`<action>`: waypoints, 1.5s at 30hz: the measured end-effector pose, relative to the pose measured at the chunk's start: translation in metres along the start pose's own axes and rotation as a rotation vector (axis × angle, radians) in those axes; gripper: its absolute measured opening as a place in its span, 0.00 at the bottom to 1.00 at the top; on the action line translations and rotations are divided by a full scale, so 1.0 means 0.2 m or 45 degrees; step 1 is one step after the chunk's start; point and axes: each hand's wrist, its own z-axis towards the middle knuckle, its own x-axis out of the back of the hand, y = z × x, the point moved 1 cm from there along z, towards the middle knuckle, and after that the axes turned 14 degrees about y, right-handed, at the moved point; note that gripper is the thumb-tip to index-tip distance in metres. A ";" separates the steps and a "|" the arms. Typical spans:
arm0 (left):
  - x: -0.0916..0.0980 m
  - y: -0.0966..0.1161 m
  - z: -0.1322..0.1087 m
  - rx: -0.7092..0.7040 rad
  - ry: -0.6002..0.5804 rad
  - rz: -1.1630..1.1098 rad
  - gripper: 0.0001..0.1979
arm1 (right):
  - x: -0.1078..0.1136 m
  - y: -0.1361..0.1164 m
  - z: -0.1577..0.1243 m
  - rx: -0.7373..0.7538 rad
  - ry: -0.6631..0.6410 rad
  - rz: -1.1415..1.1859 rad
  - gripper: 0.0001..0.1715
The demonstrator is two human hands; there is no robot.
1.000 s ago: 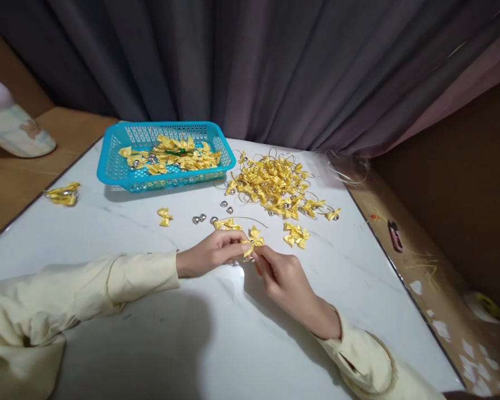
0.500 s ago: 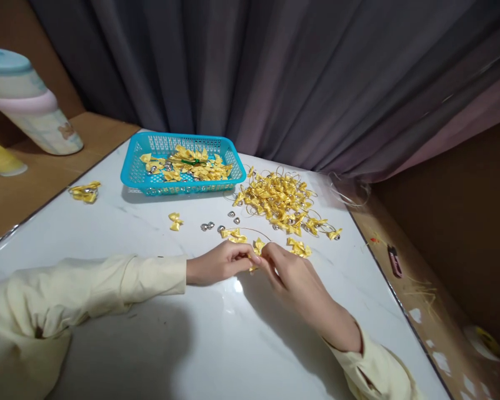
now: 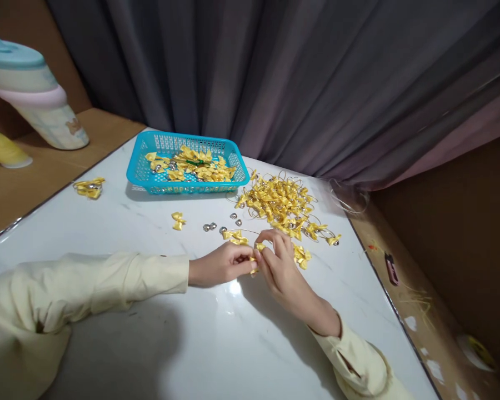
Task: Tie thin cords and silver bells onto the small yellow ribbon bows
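Note:
My left hand [image 3: 225, 263] and my right hand [image 3: 281, 266] meet over the white tabletop, fingertips pinched close together. A small yellow ribbon bow [image 3: 254, 265] shows between them, mostly covered by the fingers; my left thumb and forefinger press on it. My right fingers are bent around the same bow, with a bit of yellow visible under the forefinger. Just beyond lie loose yellow bows [image 3: 235, 237] and a thin gold-coloured wire loop [image 3: 250, 230]. Silver heart-shaped beads [image 3: 210, 226] are scattered to the left of it.
A blue basket [image 3: 187, 189] holding bows and beads stands at the back. Right of it is a heap of bows on wire loops [image 3: 277, 200]. Single bows [image 3: 178, 221] lie to the left. A tumbler [image 3: 37, 94] stands far left; a pink cutter [image 3: 391, 269] lies far right.
My right hand has shifted slightly left and its fingers have lifted and curled over the bow. My left hand stays nearly in place. The view has shifted a little.

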 end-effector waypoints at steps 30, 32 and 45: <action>0.00 0.00 0.01 0.049 -0.094 0.147 0.09 | 0.56 0.06 0.24 0.095 1.153 -0.588 0.22; 0.00 0.00 0.01 0.046 -0.100 0.164 0.09 | 0.57 0.07 0.24 0.097 1.156 -0.596 0.22; -0.01 0.00 0.00 0.001 -0.166 0.220 0.11 | 0.52 0.29 0.26 0.241 1.011 -0.813 0.17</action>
